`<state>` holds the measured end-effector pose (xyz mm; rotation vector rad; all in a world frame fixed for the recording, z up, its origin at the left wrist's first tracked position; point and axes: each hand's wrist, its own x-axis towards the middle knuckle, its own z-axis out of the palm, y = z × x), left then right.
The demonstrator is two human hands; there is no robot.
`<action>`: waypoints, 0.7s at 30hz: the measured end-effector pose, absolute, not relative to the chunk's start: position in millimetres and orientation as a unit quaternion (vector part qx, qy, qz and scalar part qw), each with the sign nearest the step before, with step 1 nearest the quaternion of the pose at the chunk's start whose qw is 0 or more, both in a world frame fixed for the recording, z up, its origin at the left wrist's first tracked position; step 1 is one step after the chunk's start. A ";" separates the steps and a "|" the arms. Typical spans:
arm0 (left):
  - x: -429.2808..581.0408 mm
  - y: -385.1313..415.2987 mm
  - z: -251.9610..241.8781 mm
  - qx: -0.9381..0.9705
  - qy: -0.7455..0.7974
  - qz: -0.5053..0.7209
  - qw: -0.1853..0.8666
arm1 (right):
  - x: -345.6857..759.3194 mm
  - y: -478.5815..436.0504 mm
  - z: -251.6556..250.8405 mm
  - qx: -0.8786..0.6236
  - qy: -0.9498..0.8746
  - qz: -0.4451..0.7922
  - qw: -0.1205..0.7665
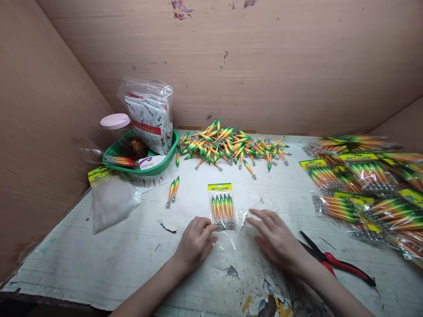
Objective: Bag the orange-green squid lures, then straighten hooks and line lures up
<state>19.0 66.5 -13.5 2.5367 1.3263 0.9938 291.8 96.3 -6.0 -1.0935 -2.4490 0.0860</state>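
Observation:
A clear plastic bag of fishing lures lies flat on the table in front of me, with a yellow and green header at its top. Inside, several orange-green squid jigs stand side by side, hooks toward me. At the bag's lower left corner, my left hand has its fingers curled, pinching the edge. My right hand hovers just right of the bag, apart from it, fingers spread and slightly blurred, holding nothing. Two loose lures rest to the upper left of the bag.
Behind sits a heap of loose lures. Filled lure packets are piled at the right. Red-handled scissors lie by my right forearm. A green basket with goods and empty header bags are at the left. Wooden walls enclose the table.

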 end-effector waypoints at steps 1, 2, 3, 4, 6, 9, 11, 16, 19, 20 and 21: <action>17.3 69.6 -11.9 0.846 0.417 0.328 0.040 | 280.5 95.4 -8.1 -0.325 -0.916 0.022 0.233; 15.5 73.1 -10.6 0.859 0.388 0.333 0.031 | 270.6 95.9 -9.6 -0.268 -0.931 0.023 0.245; 13.7 76.6 -9.9 0.870 0.356 0.339 0.030 | 262.8 97.6 -10.5 -0.227 -0.937 0.033 0.262; 12.1 79.8 -9.6 0.878 0.330 0.345 0.037 | 257.3 100.0 -10.9 -0.200 -0.937 0.053 0.281; 9.8 83.8 -10.4 0.876 0.320 0.356 0.066 | 252.9 104.2 -10.5 -0.184 -0.925 0.105 0.315; 9.2 82.8 -12.6 0.854 0.353 0.369 0.098 | 255.4 104.2 -10.0 -0.202 -0.904 0.152 0.344; 10.4 79.3 -13.2 0.844 0.370 0.374 0.104 | 257.7 100.4 -11.3 -0.210 -0.904 0.152 0.341; 16.0 71.8 -10.7 0.823 0.424 0.355 0.127 | 256.7 94.8 -18.9 -0.234 -0.886 0.207 0.342; 21.1 69.9 -9.9 0.793 0.477 0.345 0.156 | 253.5 97.1 -22.0 -0.306 -0.836 0.275 0.363; 23.1 69.7 -9.8 0.780 0.497 0.340 0.168 | 252.0 98.0 -22.1 -0.331 -0.823 0.286 0.364; 25.1 69.6 -9.7 0.766 0.516 0.337 0.181 | 250.2 98.7 -21.9 -0.352 -0.813 0.291 0.362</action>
